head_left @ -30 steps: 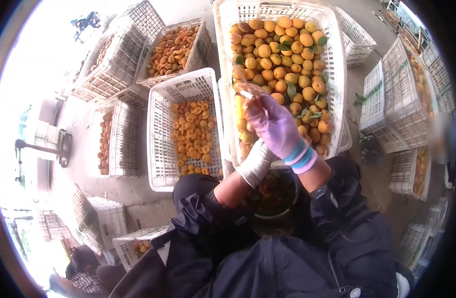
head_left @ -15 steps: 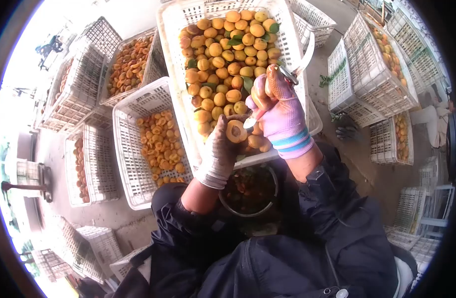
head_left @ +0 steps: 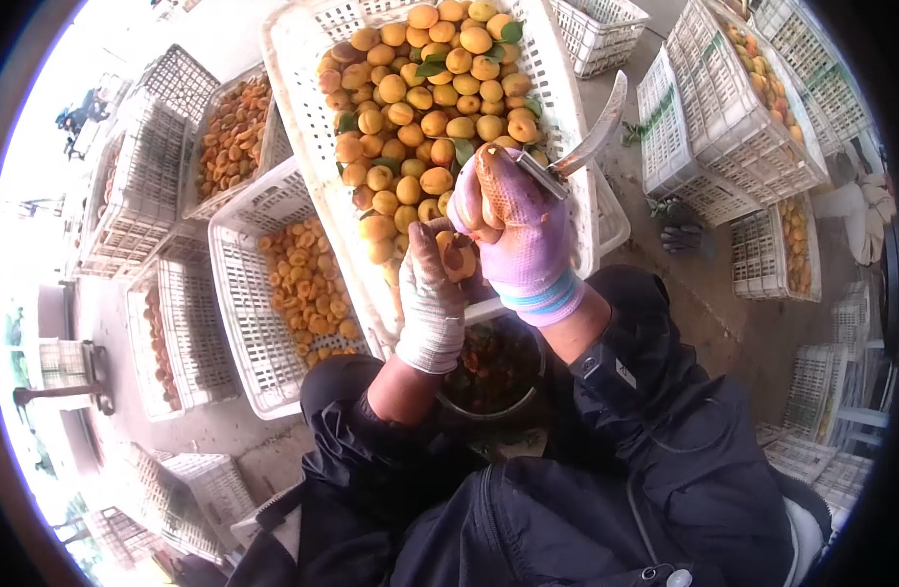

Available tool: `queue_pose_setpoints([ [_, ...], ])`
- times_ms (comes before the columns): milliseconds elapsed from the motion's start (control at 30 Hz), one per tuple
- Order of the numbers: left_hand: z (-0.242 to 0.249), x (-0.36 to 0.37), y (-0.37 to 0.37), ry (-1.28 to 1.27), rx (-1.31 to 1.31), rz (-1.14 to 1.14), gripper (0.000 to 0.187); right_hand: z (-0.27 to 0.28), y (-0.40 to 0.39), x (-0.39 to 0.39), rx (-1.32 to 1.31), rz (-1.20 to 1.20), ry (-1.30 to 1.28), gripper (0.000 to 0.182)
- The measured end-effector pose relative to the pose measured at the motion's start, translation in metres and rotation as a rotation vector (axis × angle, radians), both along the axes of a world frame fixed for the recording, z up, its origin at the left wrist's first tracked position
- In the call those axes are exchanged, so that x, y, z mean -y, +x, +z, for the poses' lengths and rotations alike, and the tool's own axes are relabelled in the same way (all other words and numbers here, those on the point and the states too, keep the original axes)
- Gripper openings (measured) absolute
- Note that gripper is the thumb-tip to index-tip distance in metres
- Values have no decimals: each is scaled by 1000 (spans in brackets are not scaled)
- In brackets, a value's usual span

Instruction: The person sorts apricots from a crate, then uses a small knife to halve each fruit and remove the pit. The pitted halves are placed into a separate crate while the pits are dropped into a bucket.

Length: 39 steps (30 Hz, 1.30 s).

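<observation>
My left hand [head_left: 431, 298], in a stained white glove, is closed around a cut apricot [head_left: 456, 256] whose inner side shows. Touching that fruit is my right hand [head_left: 516, 230], in a purple glove with blue cuff bands, its fingers wrapped round a knife [head_left: 596, 132] with a curved blade pointing up and right. Both hands are over the near end of a white crate [head_left: 578, 186] of whole apricots [head_left: 435, 122] with a few green leaves. Below the hands is a round bucket [head_left: 488, 377] with dark, reddish contents.
At the left, a white crate [head_left: 236, 318] holds apricot halves [head_left: 307, 284]; another crate [head_left: 273, 137] of halves stands behind it. Stacked crates [head_left: 718, 108] with fruit are at the right. A dark glove [head_left: 680, 238] lies on the floor. A person's gloved hand [head_left: 875, 217] shows at the far right.
My right hand has moved down and left against the fruit, and the knife blade has tilted further right. The cut apricot has turned in my left hand. The view has shifted slightly.
</observation>
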<state>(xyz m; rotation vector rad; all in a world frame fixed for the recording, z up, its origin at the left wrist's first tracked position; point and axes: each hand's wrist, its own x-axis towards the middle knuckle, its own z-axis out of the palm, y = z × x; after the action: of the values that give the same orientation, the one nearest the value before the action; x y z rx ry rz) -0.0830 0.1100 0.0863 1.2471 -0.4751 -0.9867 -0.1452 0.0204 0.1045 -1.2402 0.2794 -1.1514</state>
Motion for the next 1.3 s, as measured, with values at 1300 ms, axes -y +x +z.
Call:
queue_pose_setpoints([
  [1300, -69, 58, 117, 933, 1801, -333, 34, 12, -64, 20, -367, 301, 508, 39],
])
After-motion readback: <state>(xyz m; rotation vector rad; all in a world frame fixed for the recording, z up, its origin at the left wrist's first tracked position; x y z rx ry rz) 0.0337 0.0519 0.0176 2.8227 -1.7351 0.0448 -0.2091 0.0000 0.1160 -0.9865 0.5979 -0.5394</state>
